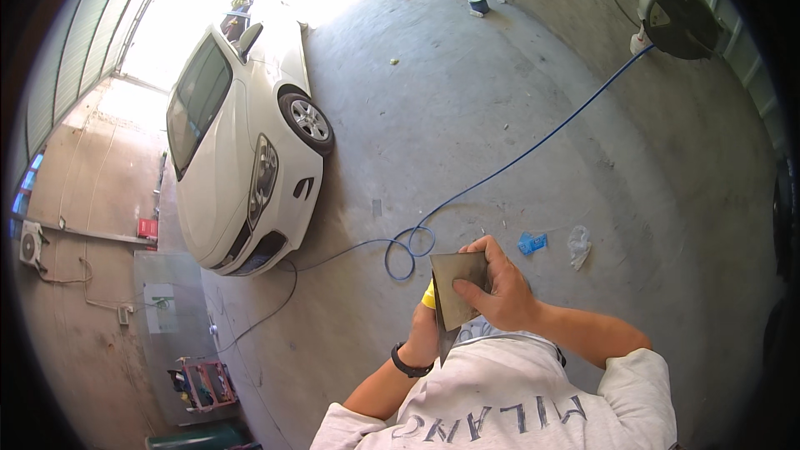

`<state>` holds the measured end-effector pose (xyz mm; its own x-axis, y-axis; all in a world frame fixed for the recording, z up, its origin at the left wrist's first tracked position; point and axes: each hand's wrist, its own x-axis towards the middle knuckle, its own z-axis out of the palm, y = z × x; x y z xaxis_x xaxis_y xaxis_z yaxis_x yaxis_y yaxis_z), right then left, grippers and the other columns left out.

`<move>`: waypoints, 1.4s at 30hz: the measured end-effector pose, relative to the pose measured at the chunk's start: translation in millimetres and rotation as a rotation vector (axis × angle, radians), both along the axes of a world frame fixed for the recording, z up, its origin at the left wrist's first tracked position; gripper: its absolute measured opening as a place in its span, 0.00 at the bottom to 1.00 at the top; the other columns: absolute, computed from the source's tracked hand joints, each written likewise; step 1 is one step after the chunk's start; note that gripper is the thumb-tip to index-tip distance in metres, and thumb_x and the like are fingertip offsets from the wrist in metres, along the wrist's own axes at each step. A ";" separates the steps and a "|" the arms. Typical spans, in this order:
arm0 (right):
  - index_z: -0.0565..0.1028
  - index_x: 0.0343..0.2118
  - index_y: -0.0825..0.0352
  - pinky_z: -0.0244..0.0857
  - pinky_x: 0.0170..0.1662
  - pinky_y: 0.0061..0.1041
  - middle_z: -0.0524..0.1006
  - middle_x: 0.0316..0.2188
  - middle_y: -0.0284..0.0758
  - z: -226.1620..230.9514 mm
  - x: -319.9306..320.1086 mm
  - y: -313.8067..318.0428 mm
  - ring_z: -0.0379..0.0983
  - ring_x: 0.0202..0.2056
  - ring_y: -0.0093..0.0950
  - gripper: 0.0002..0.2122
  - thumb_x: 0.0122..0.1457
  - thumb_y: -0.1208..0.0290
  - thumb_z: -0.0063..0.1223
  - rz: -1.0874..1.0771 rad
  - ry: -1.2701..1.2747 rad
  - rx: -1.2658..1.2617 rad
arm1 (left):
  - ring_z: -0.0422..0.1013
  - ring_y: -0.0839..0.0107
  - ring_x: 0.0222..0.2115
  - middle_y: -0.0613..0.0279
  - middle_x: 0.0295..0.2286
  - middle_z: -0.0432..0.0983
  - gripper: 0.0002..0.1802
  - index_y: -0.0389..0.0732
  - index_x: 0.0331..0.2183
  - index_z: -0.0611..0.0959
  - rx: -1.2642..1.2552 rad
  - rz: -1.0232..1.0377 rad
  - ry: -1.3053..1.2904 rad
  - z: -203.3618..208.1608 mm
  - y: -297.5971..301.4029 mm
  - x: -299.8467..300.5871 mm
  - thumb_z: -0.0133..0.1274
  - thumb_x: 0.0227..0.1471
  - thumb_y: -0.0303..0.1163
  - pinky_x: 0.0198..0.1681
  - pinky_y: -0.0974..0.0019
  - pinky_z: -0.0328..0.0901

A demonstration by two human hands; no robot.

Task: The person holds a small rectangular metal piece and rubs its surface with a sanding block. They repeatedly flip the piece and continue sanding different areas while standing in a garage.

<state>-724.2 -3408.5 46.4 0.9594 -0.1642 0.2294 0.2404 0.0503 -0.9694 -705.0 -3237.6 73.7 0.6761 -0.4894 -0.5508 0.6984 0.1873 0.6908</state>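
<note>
My right hand (507, 290) is closed on a thin, flat, grey-tan spreader plate (457, 292), thumb on its front face and fingers behind its edge. Close behind it is my left hand (423, 335), wearing a black wristband; the plates mostly cover its fingers. A second dark blade (447, 343) slants to a point below the first plate, by the left palm. Something yellow (429, 294) shows at the left fingers, too covered to name. Both hands are together in front of my light shirt.
A white car (242, 175) stands at left on the grey floor. A blue hose (517, 158) runs from a reel (679, 18) at far right, looping ahead of my hands. Right of them lie a blue wrapper (532, 242) and clear plastic (579, 247). A red cart (204, 385) stands lower left.
</note>
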 end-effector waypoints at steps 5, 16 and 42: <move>0.63 0.50 0.63 0.69 0.43 0.22 0.74 0.37 0.30 9.3 -5.5 1.1 0.71 0.39 0.19 0.20 0.59 0.79 0.60 -0.006 0.201 0.031 | 0.65 0.75 0.35 0.64 0.38 0.71 0.20 0.45 0.51 0.73 0.059 -0.102 0.082 -0.9 0.9 2.8 0.37 0.66 0.45 0.37 0.71 0.60; 0.65 0.46 0.64 0.72 0.36 0.40 0.78 0.27 0.47 28.6 -3.3 -6.4 0.79 0.32 0.48 0.20 0.56 0.67 0.63 -0.315 0.138 0.215 | 0.72 0.69 0.41 0.63 0.44 0.73 0.25 0.42 0.55 0.71 -0.594 -0.332 0.119 -10.2 -4.0 17.7 0.39 0.64 0.47 0.40 0.67 0.68; 0.72 0.60 0.66 0.75 0.39 0.27 0.81 0.44 0.50 16.6 -35.1 21.9 0.83 0.37 0.40 0.20 0.64 0.79 0.53 -0.197 -0.123 0.023 | 0.67 0.79 0.38 0.67 0.42 0.72 0.16 0.40 0.50 0.69 0.260 0.369 -0.941 7.5 -33.7 51.1 0.53 0.64 0.29 0.42 0.75 0.63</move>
<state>-759.4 -3386.6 63.0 0.8736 -0.3518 0.3363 0.3637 0.0126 -0.9314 -653.9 -3271.3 81.2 0.9702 -0.1066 0.2176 -0.2136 0.0473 0.9758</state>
